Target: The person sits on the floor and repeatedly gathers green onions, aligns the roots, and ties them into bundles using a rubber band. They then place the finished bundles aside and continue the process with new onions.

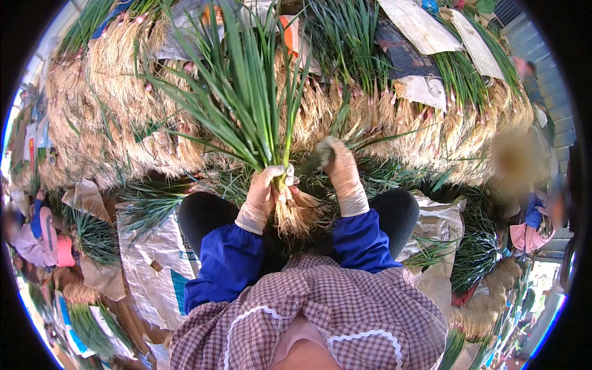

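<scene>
My left hand (265,194), in a pale glove, is closed round the lower stems of a bunch of green garlic (250,102). Its long flat leaves fan upward and away from me, while the pinkish-white bulbs and straw-coloured roots (295,213) hang below my fingers. To the right of the bunch, my right hand (342,172), also gloved, is raised with curled fingers. Some slightly blurred green leaves (314,163) show at its fingertips, apparently pinched there. Loose leaves lie below and beyond both hands.
A long bank of stacked garlic (431,139) stretches across the far side, roots facing me, partly covered by sacks (419,24). White woven sacks (151,265) lie on both sides of my knees. Other people (43,231) sit at the far left and right.
</scene>
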`<control>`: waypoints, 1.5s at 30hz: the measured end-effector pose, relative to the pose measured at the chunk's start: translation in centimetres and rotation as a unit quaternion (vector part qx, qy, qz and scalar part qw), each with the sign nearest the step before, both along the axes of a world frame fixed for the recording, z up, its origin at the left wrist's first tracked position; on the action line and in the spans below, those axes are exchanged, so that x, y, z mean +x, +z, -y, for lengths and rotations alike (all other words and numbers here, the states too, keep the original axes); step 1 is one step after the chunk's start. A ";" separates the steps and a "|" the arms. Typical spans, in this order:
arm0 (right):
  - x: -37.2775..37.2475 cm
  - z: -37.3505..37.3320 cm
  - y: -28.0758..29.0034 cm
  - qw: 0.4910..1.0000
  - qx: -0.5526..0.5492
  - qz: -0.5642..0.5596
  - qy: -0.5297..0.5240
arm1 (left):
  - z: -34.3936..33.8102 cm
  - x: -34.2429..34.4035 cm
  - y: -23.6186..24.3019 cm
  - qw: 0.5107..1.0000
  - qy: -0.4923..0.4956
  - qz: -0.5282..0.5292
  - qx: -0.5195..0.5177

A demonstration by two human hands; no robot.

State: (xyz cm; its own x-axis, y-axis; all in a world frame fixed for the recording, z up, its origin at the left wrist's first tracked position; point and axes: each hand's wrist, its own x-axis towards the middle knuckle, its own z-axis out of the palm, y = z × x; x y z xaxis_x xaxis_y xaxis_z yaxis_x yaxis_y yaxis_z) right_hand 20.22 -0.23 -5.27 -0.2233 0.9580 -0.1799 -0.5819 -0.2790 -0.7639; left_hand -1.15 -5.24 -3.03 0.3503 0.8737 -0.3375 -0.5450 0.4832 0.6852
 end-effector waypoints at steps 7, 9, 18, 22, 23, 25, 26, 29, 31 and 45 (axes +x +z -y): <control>-4.3 1.6 3.1 0.984 -0.019 0.176 -0.010 | 0.7 0.9 1.7 0.999 -0.029 -0.029 -0.021; -2.4 1.2 2.0 0.992 -0.057 -0.077 -0.083 | 0.6 0.8 1.8 0.997 0.018 -0.077 -0.019; 8.6 -6.4 -0.5 0.583 0.213 0.783 0.022 | 1.2 -1.5 6.2 0.981 -0.019 0.151 0.124; 6.7 -12.9 1.4 0.557 -0.018 0.817 -0.151 | -1.4 -1.0 5.7 0.990 0.100 0.089 0.038; 7.5 -14.7 -2.3 0.538 -0.024 0.820 -0.193 | -2.5 0.0 4.8 0.993 0.089 0.080 0.000; 8.0 -17.3 -3.8 0.637 -0.013 0.740 -0.216 | -3.2 0.9 2.6 0.980 0.163 0.117 0.001; 10.1 -18.9 -3.3 0.665 -0.037 0.725 -0.173 | -3.1 0.8 2.3 0.985 0.143 0.094 0.000; 7.3 -16.3 7.4 0.728 0.048 0.676 -0.104 | -2.0 -1.1 0.9 0.983 0.153 0.095 -0.011; 12.2 -17.4 5.1 0.610 0.281 0.728 -0.135 | -2.0 -0.1 2.2 0.983 0.152 0.105 0.010; 12.9 -16.1 10.9 0.897 0.041 0.432 0.081 | -2.1 -0.4 1.6 0.982 0.090 0.160 0.040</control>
